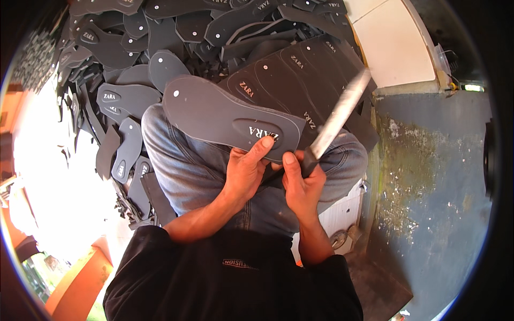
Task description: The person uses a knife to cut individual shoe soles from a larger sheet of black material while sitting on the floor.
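My left hand [246, 170] is closed on a dark grey sandal sole [211, 112], its thumb lying on top near the raised oval with pale lettering. The sole is held above my lap, with a small white dot at its far left end. My right hand [304, 188] grips the dark handle of a knife [342, 113], whose long blade slants up to the right and is slightly blurred. The right thumb is at the sole's near right corner. Behind the sole lies a dark foam sheet [316, 67] marked with several sole outlines. Fingers beneath the sole are hidden.
Cut soles [128, 99] and dark scraps lie in a large heap at the far side and left. My crossed legs in jeans [176, 160] are under my hands. A stained blue-grey wall [428, 171] stands on the right, below a pale panel [393, 43].
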A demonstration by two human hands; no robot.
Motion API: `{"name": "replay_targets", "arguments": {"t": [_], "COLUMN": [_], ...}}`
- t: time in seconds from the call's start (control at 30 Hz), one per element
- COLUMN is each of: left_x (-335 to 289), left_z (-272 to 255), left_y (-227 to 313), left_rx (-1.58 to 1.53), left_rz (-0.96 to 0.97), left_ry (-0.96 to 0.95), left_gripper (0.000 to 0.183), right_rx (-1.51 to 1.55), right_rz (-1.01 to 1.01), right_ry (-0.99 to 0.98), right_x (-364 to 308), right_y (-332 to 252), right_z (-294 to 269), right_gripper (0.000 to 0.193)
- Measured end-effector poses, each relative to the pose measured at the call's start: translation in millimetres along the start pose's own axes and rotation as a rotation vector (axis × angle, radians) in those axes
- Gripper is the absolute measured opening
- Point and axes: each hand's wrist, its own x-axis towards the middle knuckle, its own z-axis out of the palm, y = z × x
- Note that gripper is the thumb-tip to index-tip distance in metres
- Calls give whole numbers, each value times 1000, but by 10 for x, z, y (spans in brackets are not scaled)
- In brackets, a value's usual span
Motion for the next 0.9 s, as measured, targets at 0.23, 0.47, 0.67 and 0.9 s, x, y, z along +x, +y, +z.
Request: {"name": "replay_targets", "arguments": {"t": [0.23, 0.47, 0.67, 0.9], "left_x": [-271, -394, -529, -695], "left_z": [7, -35, -269, -411], "left_y": [2, 8, 17, 75], "left_rx": [-70, -73, -7, 51], "left_rz": [-154, -161, -173, -210], "left_ry": [212, 229, 241, 272], "left_gripper": [24, 22, 21, 23], "right_rx": [-605, -661, -662, -422], "right_rz": [50, 118, 174, 326], "right_ry": [-13, -80, -185, -441], "right_x": [-602, -902, -927, -273], "right_y": [362, 476, 329, 219], "right_z": [-796, -841, -739, -368], "right_gripper": [51, 53, 51, 58]}}
